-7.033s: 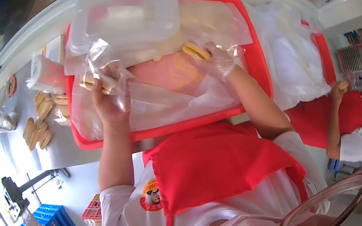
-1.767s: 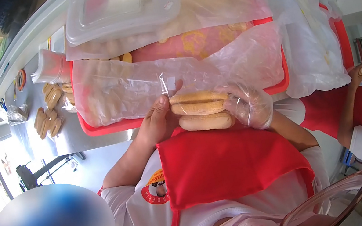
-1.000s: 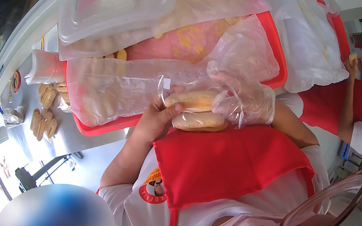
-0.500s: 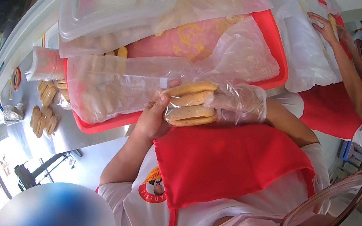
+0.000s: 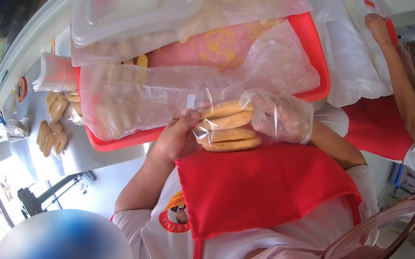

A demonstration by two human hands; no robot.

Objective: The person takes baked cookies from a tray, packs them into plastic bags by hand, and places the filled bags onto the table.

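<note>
Several oblong golden biscuits [image 5: 228, 122], stacked in a clear plastic bag, are held between my two hands just above the red apron. My bare left hand [image 5: 179, 136] is closed on the left side of the bag, thumb on top. At the right end, my right hand [image 5: 284, 117], in a clear plastic glove, has its fingers closed at the bag and biscuits. Behind them lies a red tray [image 5: 318, 57] lined with translucent plastic sheet [image 5: 127, 101], with more biscuits and a pink, yellow-smeared surface showing between the sheets.
A translucent lid [image 5: 136, 5] rests over the tray's back left. To the left are bagged biscuits [image 5: 50, 137], a bundle of plastic bags [image 5: 54, 72], a tape roll [image 5: 22, 89] and scissors [image 5: 1, 118]. At right, a co-worker's arm [image 5: 401, 82] reaches to another plastic-covered tray [image 5: 349, 47].
Compared with a second ago, the bagged biscuits are turned so their edges face up, and my gloved hand has shifted around their right end. The co-worker's arm has reached forward to the other tray.
</note>
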